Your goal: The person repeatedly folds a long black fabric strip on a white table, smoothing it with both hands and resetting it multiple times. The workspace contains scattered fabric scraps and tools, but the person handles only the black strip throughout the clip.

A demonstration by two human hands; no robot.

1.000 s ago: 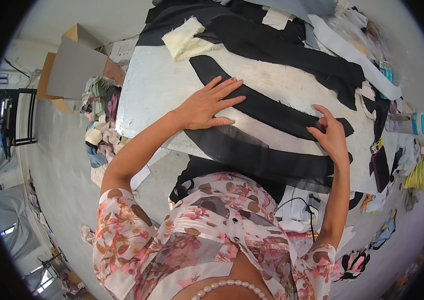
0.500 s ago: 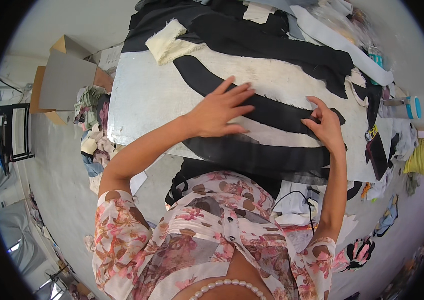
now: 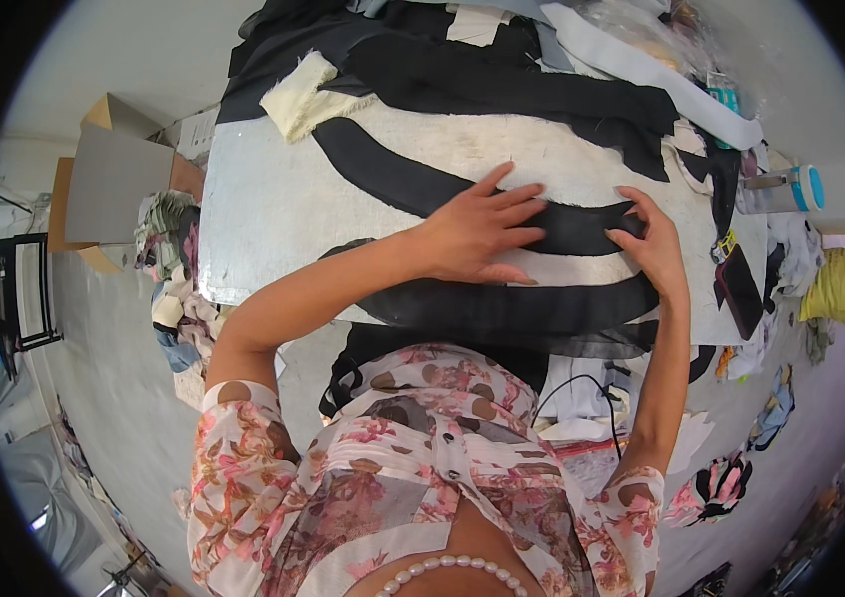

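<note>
A long curved black fabric strip (image 3: 379,168) lies across the pale tabletop, its left end at a frayed cream cloth scrap (image 3: 300,98). Fingers spread, my left hand (image 3: 482,235) rests flat on the strip's middle right part. At the strip's right end, my right hand (image 3: 653,244) has its thumb on the fabric and its index finger at the upper edge, with the end held between them. Its other fingers are partly hidden. Nearer to me is a second black strip (image 3: 512,304), partly sheer, along the table's front edge.
Large black fabric pieces (image 3: 502,85) cover the far side of the table. A dark phone (image 3: 738,294) and a yellow tape measure (image 3: 724,246) lie at the right, near a clear container with a blue rim (image 3: 809,188). Cardboard boxes (image 3: 129,189) and a cloth heap (image 3: 169,234) are at left.
My left hand has slid right and come down flat on the strip, closer to my right hand. My right hand has shifted to the strip's end. The whole view has moved slightly.
</note>
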